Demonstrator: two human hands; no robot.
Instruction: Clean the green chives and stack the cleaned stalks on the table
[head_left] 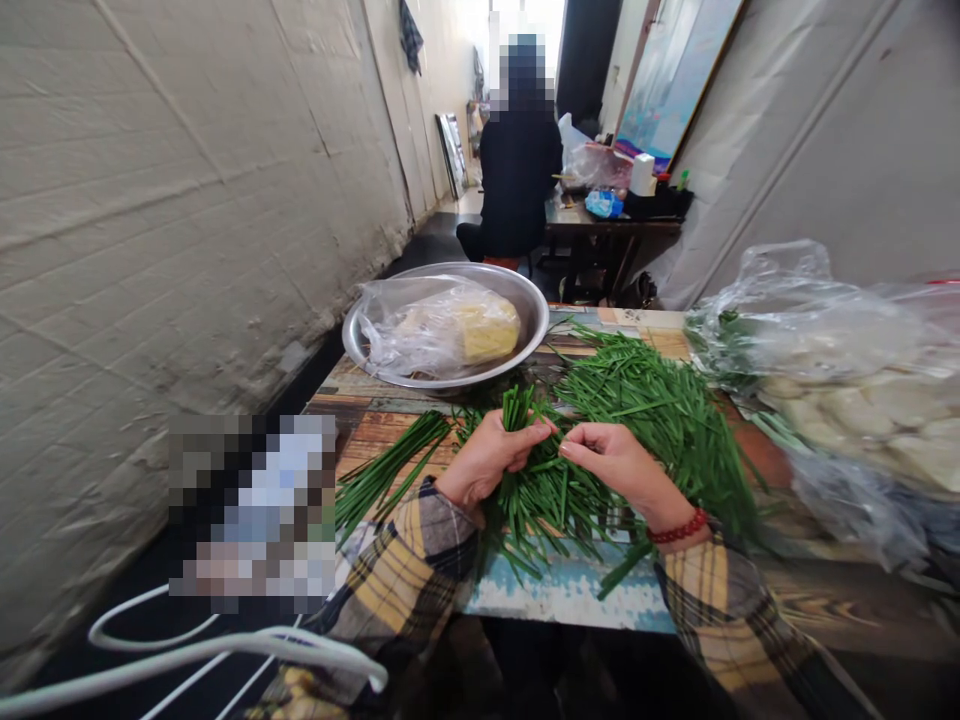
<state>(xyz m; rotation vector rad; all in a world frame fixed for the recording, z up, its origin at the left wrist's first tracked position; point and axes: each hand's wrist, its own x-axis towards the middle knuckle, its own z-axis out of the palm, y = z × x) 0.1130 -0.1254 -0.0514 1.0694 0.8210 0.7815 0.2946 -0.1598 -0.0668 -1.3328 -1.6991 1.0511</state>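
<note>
My left hand (487,460) is closed around an upright bunch of chives (517,405), its thumb pressed across the stalks. Just to its right, my right hand (619,460) is in a pinch, thumb against fingertips; what they hold, if anything, is too small to make out. Beneath and between both hands lie loose chives (547,500), spread towards the table's near edge. A large heap of chives (645,400) covers the table behind my right hand. Left of my left hand rests a separate bunch with aligned stalks (397,465).
Beyond my hands, a metal basin (536,310) holds a clear plastic bag (412,325) with something yellow inside. At the right, a plastic bag (832,310) covers pale pieces. White tubing (315,645) is at lower left. A person in dark clothes (517,180) sits at a farther table.
</note>
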